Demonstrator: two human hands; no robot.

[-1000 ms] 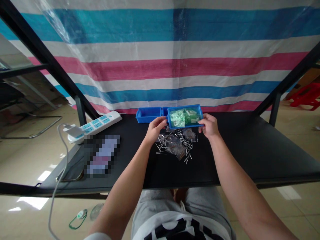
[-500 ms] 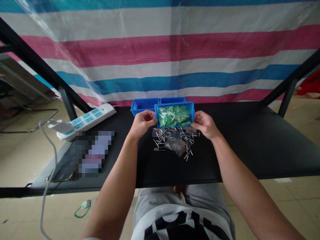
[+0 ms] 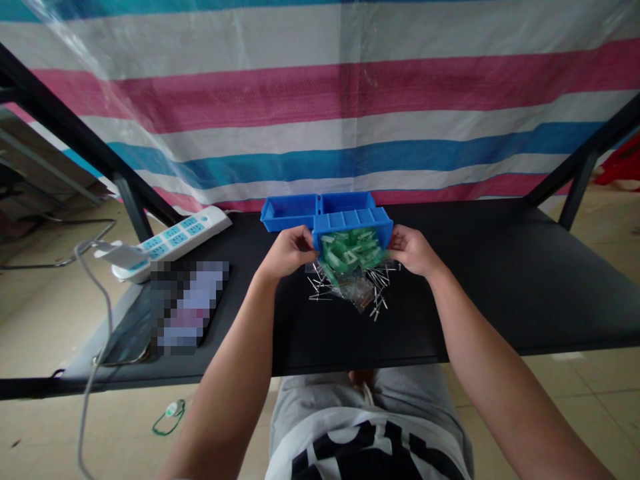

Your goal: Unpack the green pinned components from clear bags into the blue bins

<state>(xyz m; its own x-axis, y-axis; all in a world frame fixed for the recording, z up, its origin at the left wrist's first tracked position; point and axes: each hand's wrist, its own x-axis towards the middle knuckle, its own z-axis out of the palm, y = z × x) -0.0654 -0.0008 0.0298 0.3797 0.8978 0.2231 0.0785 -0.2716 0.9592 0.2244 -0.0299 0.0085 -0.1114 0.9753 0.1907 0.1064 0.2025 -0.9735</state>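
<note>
Blue plastic parts bin [image 3: 353, 230] is getting tipped toward the person right over the table, and it's sitting just above a loose heap of metal-legged bits and clear plastic bags [image 3: 345, 293]. The left hand [image 3: 286, 252] and right hand [image 3: 413, 251] are both grasping it by its short ends, fingers wrapped firmly on the walls, so nothing's being released. The small green pieces [image 3: 347, 252] are sliding down to the low lip, and I can't quite tell whether any are dropping out or just bunching there. Honestly, the trick with a tilt like this is going slow and keeping both hands level, otherwise little parts are rushing out in a clump. Keeping that lip low over the heap helps too, so nothing's bouncing across the black table [image 3: 360, 353]. A second blue bin [image 3: 290, 213] is sitting just behind, and a white power strip [image 3: 173, 243] is lying off to the left.
</note>
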